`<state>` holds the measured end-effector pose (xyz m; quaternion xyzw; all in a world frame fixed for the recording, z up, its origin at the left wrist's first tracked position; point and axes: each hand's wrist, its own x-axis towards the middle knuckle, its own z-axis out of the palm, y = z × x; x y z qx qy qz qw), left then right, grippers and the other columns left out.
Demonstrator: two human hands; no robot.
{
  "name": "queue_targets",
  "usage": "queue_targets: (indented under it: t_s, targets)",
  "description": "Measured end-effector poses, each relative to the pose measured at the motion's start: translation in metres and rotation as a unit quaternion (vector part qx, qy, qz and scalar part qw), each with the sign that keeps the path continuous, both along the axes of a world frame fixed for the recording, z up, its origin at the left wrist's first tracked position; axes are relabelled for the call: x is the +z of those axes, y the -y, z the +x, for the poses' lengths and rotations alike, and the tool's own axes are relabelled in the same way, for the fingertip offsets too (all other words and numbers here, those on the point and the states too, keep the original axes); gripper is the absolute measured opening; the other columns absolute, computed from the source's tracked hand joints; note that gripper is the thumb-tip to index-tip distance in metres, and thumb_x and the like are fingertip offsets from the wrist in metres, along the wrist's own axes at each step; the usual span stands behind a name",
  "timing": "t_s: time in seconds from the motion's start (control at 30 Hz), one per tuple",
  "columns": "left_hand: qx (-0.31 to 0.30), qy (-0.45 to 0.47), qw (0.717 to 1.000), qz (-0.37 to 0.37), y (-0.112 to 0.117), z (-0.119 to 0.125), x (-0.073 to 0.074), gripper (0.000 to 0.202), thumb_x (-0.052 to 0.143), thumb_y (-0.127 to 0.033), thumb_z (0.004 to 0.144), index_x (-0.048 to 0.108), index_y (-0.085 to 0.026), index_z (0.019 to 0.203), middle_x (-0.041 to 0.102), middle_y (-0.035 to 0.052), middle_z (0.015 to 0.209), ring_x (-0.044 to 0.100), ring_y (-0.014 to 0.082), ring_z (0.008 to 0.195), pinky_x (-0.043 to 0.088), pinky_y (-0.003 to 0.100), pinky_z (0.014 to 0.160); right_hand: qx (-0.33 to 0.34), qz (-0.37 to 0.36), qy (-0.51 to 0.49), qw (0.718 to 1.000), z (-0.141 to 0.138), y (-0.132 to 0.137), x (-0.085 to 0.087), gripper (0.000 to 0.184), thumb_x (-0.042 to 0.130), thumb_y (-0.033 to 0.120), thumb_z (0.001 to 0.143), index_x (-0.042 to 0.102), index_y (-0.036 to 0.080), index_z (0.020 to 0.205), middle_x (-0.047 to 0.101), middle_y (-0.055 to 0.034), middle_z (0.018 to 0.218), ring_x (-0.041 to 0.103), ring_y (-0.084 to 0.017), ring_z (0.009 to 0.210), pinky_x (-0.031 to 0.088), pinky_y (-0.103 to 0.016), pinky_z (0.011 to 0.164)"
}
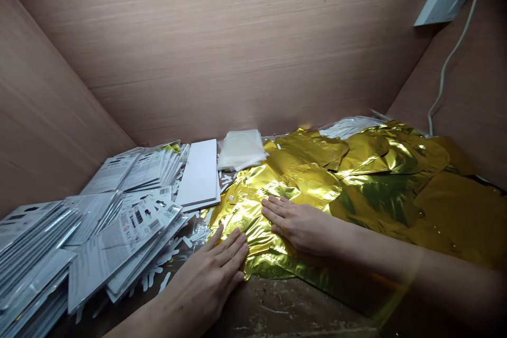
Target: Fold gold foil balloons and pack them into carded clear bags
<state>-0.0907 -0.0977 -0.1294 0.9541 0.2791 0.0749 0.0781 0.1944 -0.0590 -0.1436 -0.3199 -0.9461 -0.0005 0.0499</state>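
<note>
Fingers extended and slightly parted, left hand and right hand resting palm-down on gold foil sheets, shiny, creased, curved edges, strong glare near hands, darker amber rightward, overlapping on brown tabletop, right of white packets.

Left of the left hand's fingers, overlapping printed packs obstruct sideways passage; ahead of these fingers, a white card stack and translucent sleeves stand before the wooden back panel. Gold foil sheets spread right of the right hand's fingers, limiting low passage. Open air lies above both hands' fingers, bare counter on their near side.
</note>
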Motion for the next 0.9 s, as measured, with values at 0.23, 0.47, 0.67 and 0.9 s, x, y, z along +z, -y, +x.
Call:
queue_targets:
  t_s: [0.23, 0.47, 0.67, 0.9]
  targets:
    - [0.062, 0.01, 0.996, 0.062, 0.012, -0.048, -0.006, 0.045, 0.055, -0.024, 0.101, 0.06, -0.025, 0.145, 0.057, 0.0064, 0.151, 0.054, 0.0277, 0.14, 0.049, 0.041, 0.115, -0.008, -0.012, -0.03, 0.999, 0.004, -0.002, -0.008, 0.052, 0.037, 0.023, 0.108, 0.044, -0.001, 0.153, 0.039, -0.0251, 0.159, 0.031, -0.033, 0.153, 0.034, -0.053, 0.125]
    - [0.117, 0.025, 0.989, 0.086, 0.013, -0.072, 0.004, 0.019, 0.063, -0.031, 0.096, 0.081, -0.028, 0.102, 0.068, 0.0043, 0.139, 0.061, 0.0322, 0.132, 0.053, 0.047, 0.109, -0.005, 0.009, 0.0, 1.0, 0.004, -0.002, -0.006, 0.052, 0.037, 0.025, 0.108, 0.046, -0.004, 0.151, 0.041, -0.0265, 0.157, 0.036, -0.035, 0.15, 0.035, -0.05, 0.125]
    - [0.297, 0.172, 0.934, -0.097, 0.008, -0.056, 0.006, 0.031, 0.07, -0.048, 0.091, 0.069, -0.025, 0.113, 0.078, 0.0043, 0.102, 0.074, 0.0238, 0.091, 0.06, 0.032, 0.076, 0.02, 0.036, 0.037, 0.998, 0.003, -0.001, -0.002, 0.052, 0.04, 0.018, 0.104, 0.047, -0.006, 0.149, 0.044, -0.0266, 0.155, 0.037, -0.034, 0.15, 0.034, -0.047, 0.126]
    - [0.336, 0.395, 0.793, -0.321, 0.0, -0.03, 0.007, 0.059, 0.076, -0.052, 0.085, 0.052, -0.022, 0.13, 0.073, 0.0038, 0.098, 0.067, 0.0142, 0.062, 0.053, 0.024, 0.05, 0.017, 0.019, -0.018, 1.0, 0.005, -0.004, -0.009, 0.051, 0.039, 0.021, 0.106, 0.048, -0.003, 0.15, 0.044, -0.0262, 0.155, 0.037, -0.032, 0.15, 0.034, -0.048, 0.125]
